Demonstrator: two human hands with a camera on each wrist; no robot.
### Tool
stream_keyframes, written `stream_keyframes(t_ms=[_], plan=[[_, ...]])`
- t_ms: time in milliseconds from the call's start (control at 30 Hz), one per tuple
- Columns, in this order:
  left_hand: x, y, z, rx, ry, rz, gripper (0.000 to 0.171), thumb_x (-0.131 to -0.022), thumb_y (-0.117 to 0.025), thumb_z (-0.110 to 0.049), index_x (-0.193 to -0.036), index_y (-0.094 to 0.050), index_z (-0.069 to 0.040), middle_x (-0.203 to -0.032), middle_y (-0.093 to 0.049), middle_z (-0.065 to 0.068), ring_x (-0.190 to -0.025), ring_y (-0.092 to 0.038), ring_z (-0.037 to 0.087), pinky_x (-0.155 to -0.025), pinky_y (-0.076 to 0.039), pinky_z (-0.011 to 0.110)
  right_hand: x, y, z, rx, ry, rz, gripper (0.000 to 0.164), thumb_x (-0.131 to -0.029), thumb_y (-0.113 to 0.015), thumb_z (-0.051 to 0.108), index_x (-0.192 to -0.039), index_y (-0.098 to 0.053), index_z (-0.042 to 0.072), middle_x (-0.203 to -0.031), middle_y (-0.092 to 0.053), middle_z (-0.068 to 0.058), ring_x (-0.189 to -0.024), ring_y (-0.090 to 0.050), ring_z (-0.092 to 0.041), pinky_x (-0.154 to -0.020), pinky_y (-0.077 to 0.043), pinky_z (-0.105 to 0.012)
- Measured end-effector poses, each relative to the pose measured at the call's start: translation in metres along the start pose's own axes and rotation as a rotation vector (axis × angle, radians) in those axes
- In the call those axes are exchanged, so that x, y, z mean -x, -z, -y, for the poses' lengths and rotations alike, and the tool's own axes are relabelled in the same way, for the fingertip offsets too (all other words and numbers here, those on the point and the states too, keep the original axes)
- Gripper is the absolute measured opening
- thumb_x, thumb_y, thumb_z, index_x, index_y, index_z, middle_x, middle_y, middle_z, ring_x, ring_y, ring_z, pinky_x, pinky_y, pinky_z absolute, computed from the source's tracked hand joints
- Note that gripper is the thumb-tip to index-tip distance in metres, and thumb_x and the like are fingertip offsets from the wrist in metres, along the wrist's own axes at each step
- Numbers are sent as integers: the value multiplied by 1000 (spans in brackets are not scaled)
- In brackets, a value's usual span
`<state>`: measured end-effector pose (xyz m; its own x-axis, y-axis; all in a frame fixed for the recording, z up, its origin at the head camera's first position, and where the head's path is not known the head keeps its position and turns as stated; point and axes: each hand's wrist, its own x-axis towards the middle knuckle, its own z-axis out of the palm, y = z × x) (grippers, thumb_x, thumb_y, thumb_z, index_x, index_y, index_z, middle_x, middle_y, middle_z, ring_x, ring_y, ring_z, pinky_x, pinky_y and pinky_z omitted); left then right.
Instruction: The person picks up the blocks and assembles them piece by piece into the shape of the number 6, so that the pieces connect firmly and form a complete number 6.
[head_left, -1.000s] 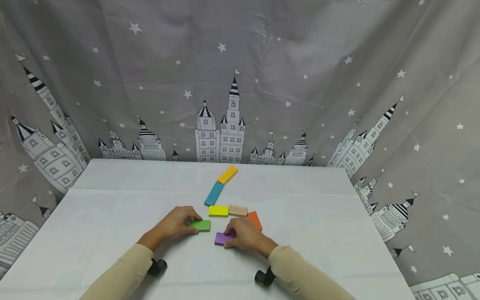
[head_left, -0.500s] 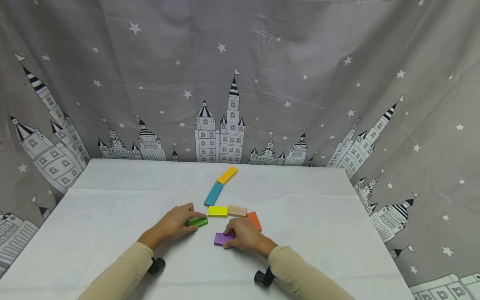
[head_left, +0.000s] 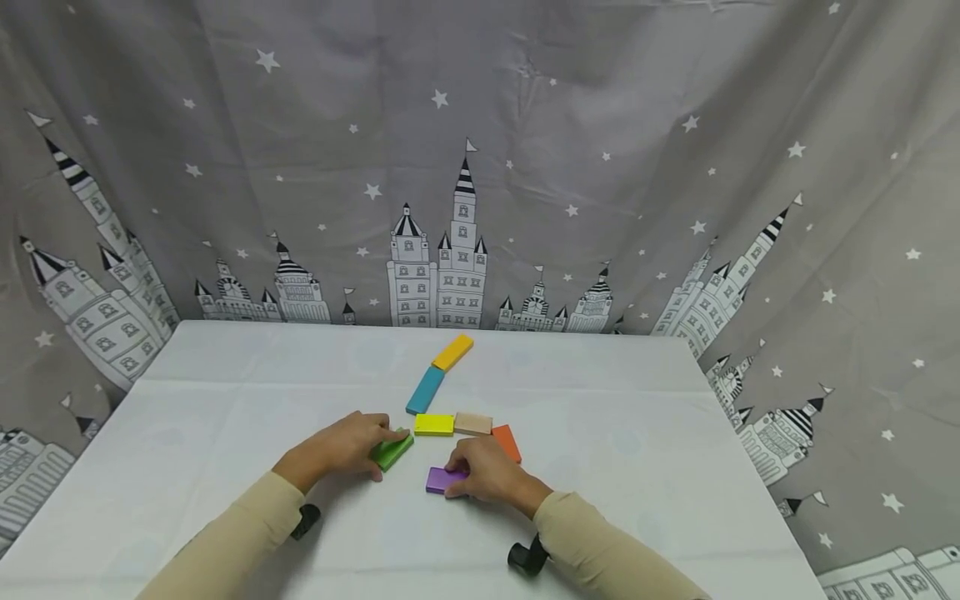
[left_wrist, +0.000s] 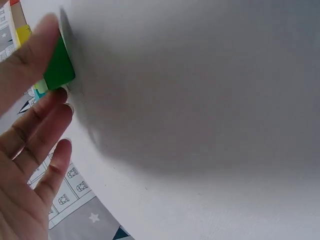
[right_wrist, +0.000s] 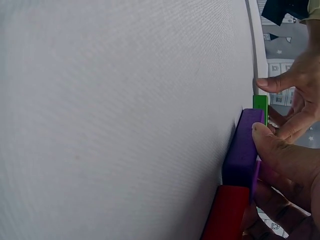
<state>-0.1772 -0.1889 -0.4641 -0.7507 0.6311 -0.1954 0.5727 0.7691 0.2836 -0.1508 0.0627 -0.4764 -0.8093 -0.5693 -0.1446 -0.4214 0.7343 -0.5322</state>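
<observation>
My left hand [head_left: 348, 442] holds a green block [head_left: 393, 452] between thumb and index finger, the block slanting with its far end toward the yellow block [head_left: 434, 425]. In the left wrist view the thumb crosses the green block [left_wrist: 61, 67], while the other fingers spread below it. My right hand [head_left: 487, 473] pinches a purple block [head_left: 441, 480] lying flat on the table. End to end with the purple block [right_wrist: 243, 147], the right wrist view shows a red block [right_wrist: 226, 212]. Fingers hide part of the purple block in the head view.
A tan block [head_left: 473, 424] abuts the yellow one, and an orange block [head_left: 506, 443] angles off its right end. Behind them, a blue block [head_left: 425, 390] and an amber block [head_left: 453, 352] form a slanted line. A grey castle-print curtain [head_left: 525, 167] hangs beyond the white table [head_left: 637, 417].
The green block has turned from lying crosswise to a steeper slant, its near end swinging toward me with the left thumb. My right hand stays on the purple block.
</observation>
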Motion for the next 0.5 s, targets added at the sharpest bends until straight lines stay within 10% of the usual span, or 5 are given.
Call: stream_keyframes(t_ms=[500], plan=[[-2,-3,5,-195,-111,-97,60,-72,-86,-28,-125,-66,-10,-121,-60,5,-105,-54,25,-93,-48,49,0,-1,0,-20,-7,-2,30,-75,-84,26,-99,-75,10,-84,-63,10,-75,-50,-1,-70,-46,-15]])
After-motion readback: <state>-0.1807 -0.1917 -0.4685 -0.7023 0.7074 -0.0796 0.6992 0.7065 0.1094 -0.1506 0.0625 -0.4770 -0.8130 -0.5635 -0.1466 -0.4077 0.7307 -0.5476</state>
